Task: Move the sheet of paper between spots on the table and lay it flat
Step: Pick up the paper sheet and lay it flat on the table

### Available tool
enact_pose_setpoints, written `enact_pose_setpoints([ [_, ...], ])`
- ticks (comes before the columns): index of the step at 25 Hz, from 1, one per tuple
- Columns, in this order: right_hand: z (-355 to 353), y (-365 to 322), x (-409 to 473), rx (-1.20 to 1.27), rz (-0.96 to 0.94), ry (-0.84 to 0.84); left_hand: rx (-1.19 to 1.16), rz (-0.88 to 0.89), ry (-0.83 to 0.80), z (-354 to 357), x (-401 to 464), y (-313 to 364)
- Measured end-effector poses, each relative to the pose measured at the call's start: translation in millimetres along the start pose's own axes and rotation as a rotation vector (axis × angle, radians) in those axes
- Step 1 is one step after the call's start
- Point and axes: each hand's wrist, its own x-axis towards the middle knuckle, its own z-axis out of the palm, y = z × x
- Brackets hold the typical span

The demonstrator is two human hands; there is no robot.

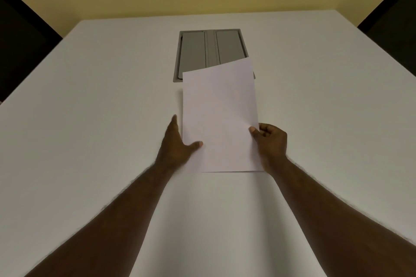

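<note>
Mid-transfer step: sheet of paper (219, 117) held up off the table (90, 96) by both hands, centre of the table, tilted with its far right corner raised and overlapping the grey cable hatch (209, 51) set into the top. Faint shadow under its left edge, so I judge it not laid down yet. Left hand (177, 144) supports the left edge low down, thumb on the face, fingers extended along and behind the edge; grip closed on the sheet as a light pinch. Right hand (271, 141) pinches the right edge, thumb on top, fingers curled behind; grip closed on the sheet.

Next move likely calls for carrying it to a spot clear of the hatch, levelling the raised corner, lowering it evenly, then releasing both edges so it lies flat.

Paper: thin, plain white, rectangular, slight bow, no crease seen. Table: matte white, smooth. Hatch: grey, rectangular, two flaps, likely metal or plastic.
</note>
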Motion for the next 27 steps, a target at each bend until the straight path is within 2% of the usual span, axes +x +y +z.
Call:
enact_pose_setpoints([
  [3, -5.9, -7.8, -8.6, 0.124, 0.011, -0.07, -0.303, -0.144, 0.083, -11.6, 1.2, 18.1],
  [7, -16.0, -21.5, -28.9, 0.192, 0.037, -0.112, -0.434, -0.115, 0.198, -29.4, -18.6, 36.2],
  [14, -48.7, -54.4, -100.1, 0.111, 0.062, -0.162, -0.443, -0.064, 0.234, -68.2, -98.2, 54.3],
  [23, -115.2, -95.6, -236.2, -0.362, -0.204, -0.364, -0.44, -0.045, 0.224, -118.7, -250.0, 54.2],
  [27, -129.3, -103.5, -288.9, -0.411, -0.194, -0.443, -0.408, -0.058, 0.253, -138.4, -309.6, 45.7],
])
